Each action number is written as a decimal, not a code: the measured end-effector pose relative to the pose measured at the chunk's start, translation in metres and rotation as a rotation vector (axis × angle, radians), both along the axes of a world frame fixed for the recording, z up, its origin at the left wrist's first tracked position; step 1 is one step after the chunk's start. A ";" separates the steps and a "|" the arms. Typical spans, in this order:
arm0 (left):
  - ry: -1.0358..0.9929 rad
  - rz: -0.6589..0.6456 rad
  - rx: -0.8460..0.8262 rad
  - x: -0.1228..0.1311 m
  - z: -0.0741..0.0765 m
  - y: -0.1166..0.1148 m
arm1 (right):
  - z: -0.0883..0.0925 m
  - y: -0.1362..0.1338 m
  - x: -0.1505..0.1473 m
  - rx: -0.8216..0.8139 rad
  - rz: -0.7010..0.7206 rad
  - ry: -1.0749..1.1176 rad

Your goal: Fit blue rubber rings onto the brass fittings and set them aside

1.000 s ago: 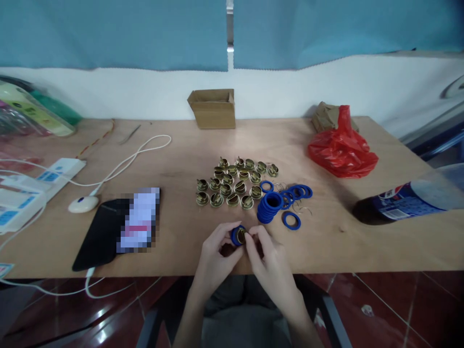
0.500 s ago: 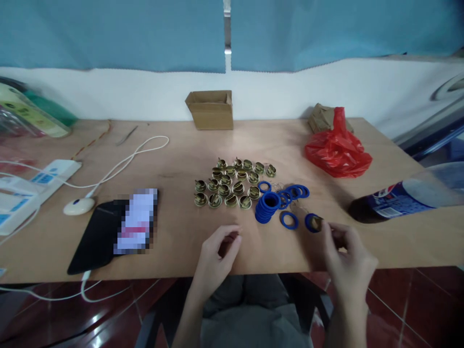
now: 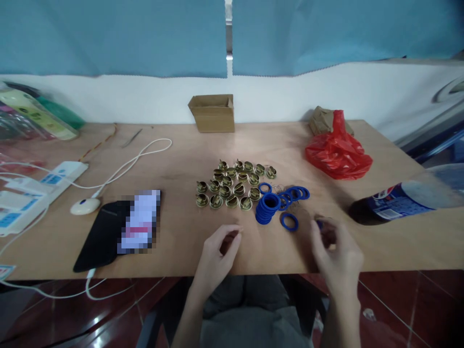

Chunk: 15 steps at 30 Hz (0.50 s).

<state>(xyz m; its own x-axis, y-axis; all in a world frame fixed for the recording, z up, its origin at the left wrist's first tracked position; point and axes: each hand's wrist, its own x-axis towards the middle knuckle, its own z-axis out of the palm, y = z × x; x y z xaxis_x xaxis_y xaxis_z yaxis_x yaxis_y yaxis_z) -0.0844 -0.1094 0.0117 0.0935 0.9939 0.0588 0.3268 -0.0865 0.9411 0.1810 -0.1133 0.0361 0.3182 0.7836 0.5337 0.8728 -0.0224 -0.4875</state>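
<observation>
My right hand [image 3: 335, 251] is closed in a pinch on a small brass part with a blue ring on it [image 3: 320, 224], low over the table at the right of the pile; hand and part are smeared by motion. Near the table's front edge my left hand [image 3: 217, 253] rests with fingers loosely curled and apart, nothing in it. Behind the hands lie several small brass parts [image 3: 232, 186] in rows. To their right are a stack of blue rings [image 3: 266, 209], one loose blue ring [image 3: 289, 221] and more blue rings [image 3: 296, 193] spread flat.
A small cardboard box [image 3: 212, 113] stands at the back wall. A red plastic bag [image 3: 338, 153] lies back right, a dark bottle [image 3: 395, 202] on its side at right. Left are a black pouch [image 3: 101, 237], a white mouse [image 3: 84, 206] and power strips [image 3: 43, 181].
Both hands held the ringed brass part together at the front centre. My right hand then carried it off to the right of the rings; my left hand stayed, empty.
</observation>
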 end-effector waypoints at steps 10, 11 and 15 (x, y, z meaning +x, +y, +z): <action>0.546 0.123 0.244 0.027 0.024 0.047 | -0.025 0.011 -0.025 -0.076 0.324 -0.144; 0.575 0.124 0.228 0.030 0.024 0.052 | -0.026 0.011 -0.025 -0.075 0.311 -0.152; 0.622 0.123 0.190 0.038 0.021 0.061 | -0.026 0.010 -0.024 -0.076 0.282 -0.154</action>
